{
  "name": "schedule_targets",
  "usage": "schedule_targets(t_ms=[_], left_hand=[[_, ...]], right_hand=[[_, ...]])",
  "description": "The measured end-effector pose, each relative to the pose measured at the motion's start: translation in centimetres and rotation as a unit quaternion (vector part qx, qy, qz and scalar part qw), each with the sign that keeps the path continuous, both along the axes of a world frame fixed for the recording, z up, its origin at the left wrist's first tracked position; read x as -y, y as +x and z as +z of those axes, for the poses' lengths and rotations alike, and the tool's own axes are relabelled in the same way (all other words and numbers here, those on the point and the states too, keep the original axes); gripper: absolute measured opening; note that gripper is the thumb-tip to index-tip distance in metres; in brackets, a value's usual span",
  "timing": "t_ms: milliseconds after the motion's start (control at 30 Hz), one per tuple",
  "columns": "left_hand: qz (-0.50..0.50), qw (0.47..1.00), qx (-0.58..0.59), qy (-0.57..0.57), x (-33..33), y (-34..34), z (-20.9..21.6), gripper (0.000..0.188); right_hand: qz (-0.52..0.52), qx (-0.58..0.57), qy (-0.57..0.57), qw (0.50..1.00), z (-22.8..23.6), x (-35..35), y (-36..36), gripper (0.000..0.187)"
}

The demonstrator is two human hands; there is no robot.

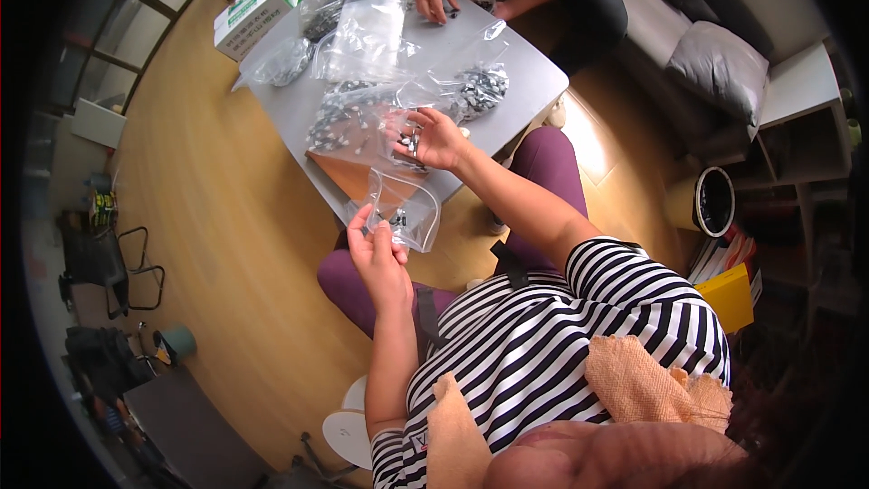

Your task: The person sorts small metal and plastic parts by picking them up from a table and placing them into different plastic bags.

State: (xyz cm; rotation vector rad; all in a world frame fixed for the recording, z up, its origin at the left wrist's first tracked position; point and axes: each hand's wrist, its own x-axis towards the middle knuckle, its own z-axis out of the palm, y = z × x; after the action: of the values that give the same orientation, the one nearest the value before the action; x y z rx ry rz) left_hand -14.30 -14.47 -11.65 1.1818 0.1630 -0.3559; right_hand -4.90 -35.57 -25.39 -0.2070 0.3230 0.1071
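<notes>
Left fingers (384,234) hold a clear bag (423,215), its dark contents (398,218) indistinct.

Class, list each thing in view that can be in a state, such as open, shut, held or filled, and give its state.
Left hand: closed on the small bag
Small bag: a few dark pieces inside; can't tell if sealed
Right hand: half-open, palm up, fingers curled
Large bag: holding many black and white parts
Bin: upright, open-topped
Table: largely covered with bags
</notes>
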Motion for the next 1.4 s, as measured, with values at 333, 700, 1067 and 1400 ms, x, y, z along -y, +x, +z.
schedule_targets(t_ms=[333, 700, 1067, 1400], left_hand=[[0.002, 1.000, 0.016, 0.010, -0.1, -0.3, -0.2, 0.029], [0.009, 1.000, 0.011, 0.009, 0.0, 0.0, -0.2, 0.030], [-0.005, 1.000, 0.030, 0.007, 0.9, 0.3, -0.6, 0.031], [0.043, 0.999, 0.030, 0.003, -0.5, 0.8, -0.9, 0.030]], right_hand=[[-0.020, 0.071, 0.010, 0.997, -0.5, 0.1, -0.3, 0.058], [-0.067, -0.074, -0.029, 0.995, 4.1, -0.2, -3.4, 0.038], [0.080, 0.141, -0.377, 0.912, 12.6, -6.7, -10.5, 0.039], [0.076, 0.171, -0.757, 0.626, 14.2, -4.6, -9.7, 0.029]])
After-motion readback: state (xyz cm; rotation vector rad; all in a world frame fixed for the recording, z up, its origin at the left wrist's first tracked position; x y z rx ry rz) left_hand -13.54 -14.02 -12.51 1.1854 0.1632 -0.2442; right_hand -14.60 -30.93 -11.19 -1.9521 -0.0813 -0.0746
